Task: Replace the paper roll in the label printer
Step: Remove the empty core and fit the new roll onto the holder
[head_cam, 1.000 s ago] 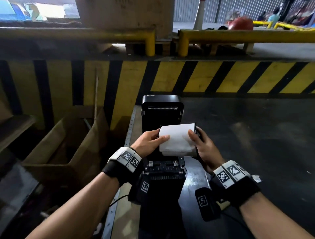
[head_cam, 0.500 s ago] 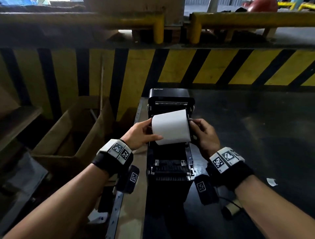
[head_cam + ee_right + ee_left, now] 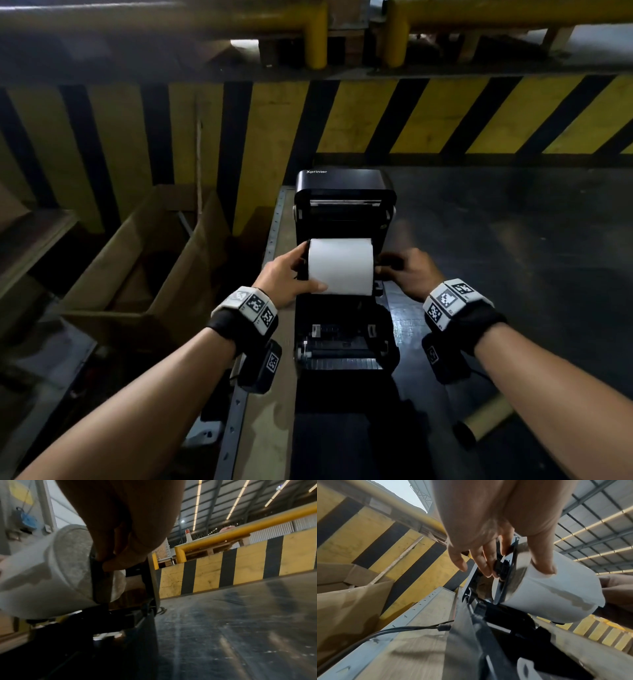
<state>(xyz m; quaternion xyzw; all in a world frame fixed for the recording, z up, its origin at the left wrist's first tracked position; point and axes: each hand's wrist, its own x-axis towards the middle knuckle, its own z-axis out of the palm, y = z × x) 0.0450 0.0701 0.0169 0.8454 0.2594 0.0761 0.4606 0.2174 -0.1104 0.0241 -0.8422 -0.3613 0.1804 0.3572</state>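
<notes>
A black label printer [image 3: 344, 192] stands open on the bench, lid raised at the back. A white paper roll [image 3: 340, 266] [image 3: 553, 595] [image 3: 39, 577] lies across its bay between two black side guides. My left hand [image 3: 291, 274] [image 3: 496, 545] holds the roll's left end, thumb on the front of the paper, fingers on the left guide [image 3: 505, 566]. At the right end, my right hand [image 3: 407, 270] [image 3: 123, 536] pinches the black right guide [image 3: 97, 574]. The front feed mechanism [image 3: 342, 346] lies open below.
An open cardboard box [image 3: 144, 260] sits left of the bench. A yellow-and-black striped barrier [image 3: 445, 116] runs behind the printer. A cardboard tube [image 3: 479, 425] lies on the dark surface at lower right. A black cable [image 3: 385, 630] runs along the bench's left edge.
Both hands have carried the roll away from me and lowered it into the printer's bay. My right hand slid off the paper onto the right side guide.
</notes>
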